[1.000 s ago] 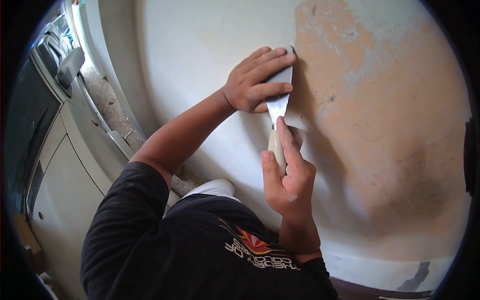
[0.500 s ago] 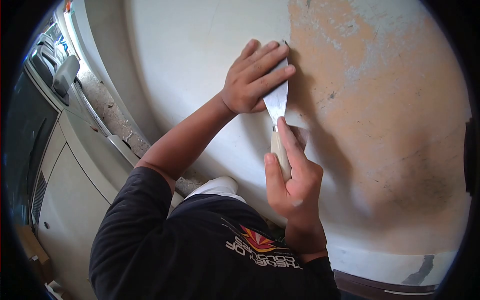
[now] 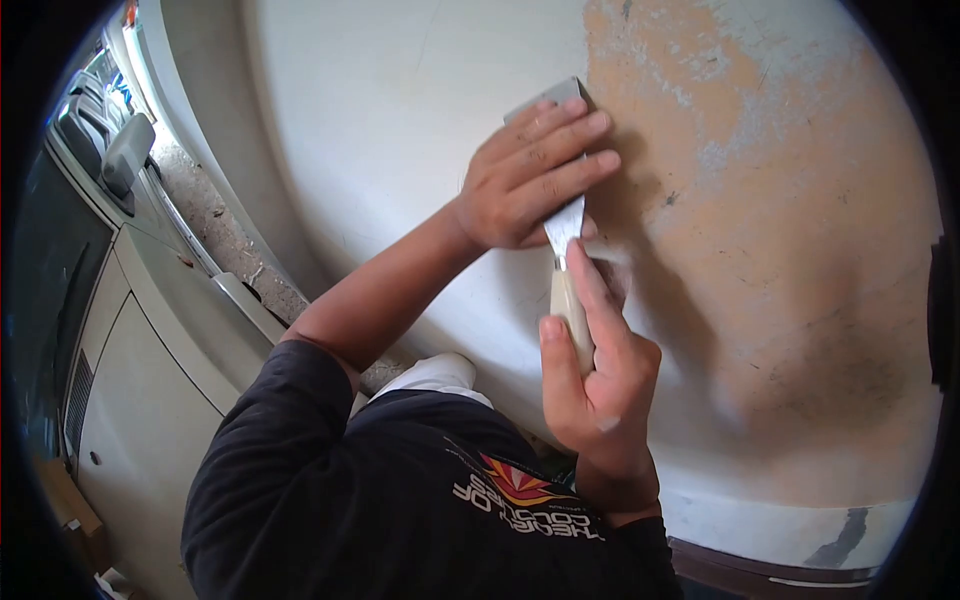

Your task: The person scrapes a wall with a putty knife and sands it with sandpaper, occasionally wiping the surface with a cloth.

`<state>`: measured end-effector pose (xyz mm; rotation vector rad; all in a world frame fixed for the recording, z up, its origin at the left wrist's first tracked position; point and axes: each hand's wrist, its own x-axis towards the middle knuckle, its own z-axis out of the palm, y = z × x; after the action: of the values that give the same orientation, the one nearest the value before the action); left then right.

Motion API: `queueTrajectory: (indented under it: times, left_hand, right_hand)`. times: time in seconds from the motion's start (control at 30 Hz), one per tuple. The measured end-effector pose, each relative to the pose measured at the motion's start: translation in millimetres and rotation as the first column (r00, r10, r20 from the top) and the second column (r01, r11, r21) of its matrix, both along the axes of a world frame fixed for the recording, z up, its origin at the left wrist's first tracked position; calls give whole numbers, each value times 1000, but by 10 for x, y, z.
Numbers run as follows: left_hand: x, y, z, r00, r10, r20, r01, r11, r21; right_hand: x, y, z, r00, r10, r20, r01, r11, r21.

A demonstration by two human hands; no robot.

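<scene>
My right hand (image 3: 605, 385) is closed around the pale handle of a putty knife (image 3: 568, 310), with the index finger stretched along it toward the metal blade (image 3: 566, 228). Across the blade lies my left hand (image 3: 535, 180), its fingers stretched out and a little apart, covering much of the metal. The blade's far corner shows past the fingertips. Beneath the knife is a white painted surface (image 3: 390, 110). Just right of the blade begins a worn orange-tan patch (image 3: 790, 230) with pale grey scuffs. My hands' shadow falls on that patch.
A pale vehicle (image 3: 160, 350) with a side mirror (image 3: 130, 155) stands close on the left. Rough ground (image 3: 215, 210) shows between it and the white surface. A cardboard box (image 3: 75, 505) sits at lower left. A grey mark (image 3: 840, 540) lies at lower right.
Both hands and the putty knife have moved slightly right and down. The left hand has slid down the blade, so more of its far end shows.
</scene>
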<state>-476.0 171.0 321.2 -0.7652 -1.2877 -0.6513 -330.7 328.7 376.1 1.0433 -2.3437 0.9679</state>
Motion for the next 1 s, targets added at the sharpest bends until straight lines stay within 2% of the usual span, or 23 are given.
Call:
queueTrajectory:
  times: [0.03, 0.17, 0.3, 0.33, 0.4, 0.53, 0.6, 0.63, 0.77, 0.83, 0.93, 1.0]
  left_hand:
    - [-26, 4, 21, 1000, -4, -21, 5, 1000, 11]
    - [64, 56, 50, 1000, -25, -15, 24, 998, -64]
    - [-68, 3, 104, 996, 30, -79, -32, 999, -15]
    - [-44, 30, 106, 996, 28, -85, -30, 999, -20]
    - [15, 65, 76, 999, -2, -45, 2, 1000, -8]
    - [-79, 15, 123, 995, 32, -93, -30, 999, 18]
    - [-67, 42, 137, 994, 17, -108, -14, 999, 30]
    - [-39, 57, 134, 996, 9, -93, -6, 1000, 28]
    - [-85, 6, 130, 994, -2, -105, 4, 1000, 14]
    - [-13, 54, 110, 997, -10, -75, 11, 1000, 23]
    - [-29, 43, 126, 998, -18, -52, 19, 999, 29]
    - [-99, -4, 132, 995, -1, -103, 1, 1000, 7]
  right_hand:
    - [91, -41, 62, 986, -22, 164, 31, 998, -51]
    - [171, 14, 112, 997, -30, 70, 31, 999, -12]
    - [108, -48, 115, 982, -47, 182, 55, 998, -41]
    - [120, -20, 126, 983, -47, 177, 56, 997, -46]
    - [142, 13, 140, 999, -34, 39, 34, 999, 0]
    - [96, -12, 137, 992, -63, 112, 61, 998, 21]
    - [50, 15, 135, 999, 6, -37, -6, 1000, 6]
    - [80, 23, 146, 1000, 3, 28, -2, 1000, -18]
    - [86, -17, 171, 995, -20, 101, 18, 1000, 22]
    - [91, 1, 180, 1000, -15, 14, 15, 1000, 16]
    - [47, 16, 105, 1000, 17, -24, -18, 1000, -12]
    - [76, -9, 143, 1000, -16, 21, 15, 1000, 16]
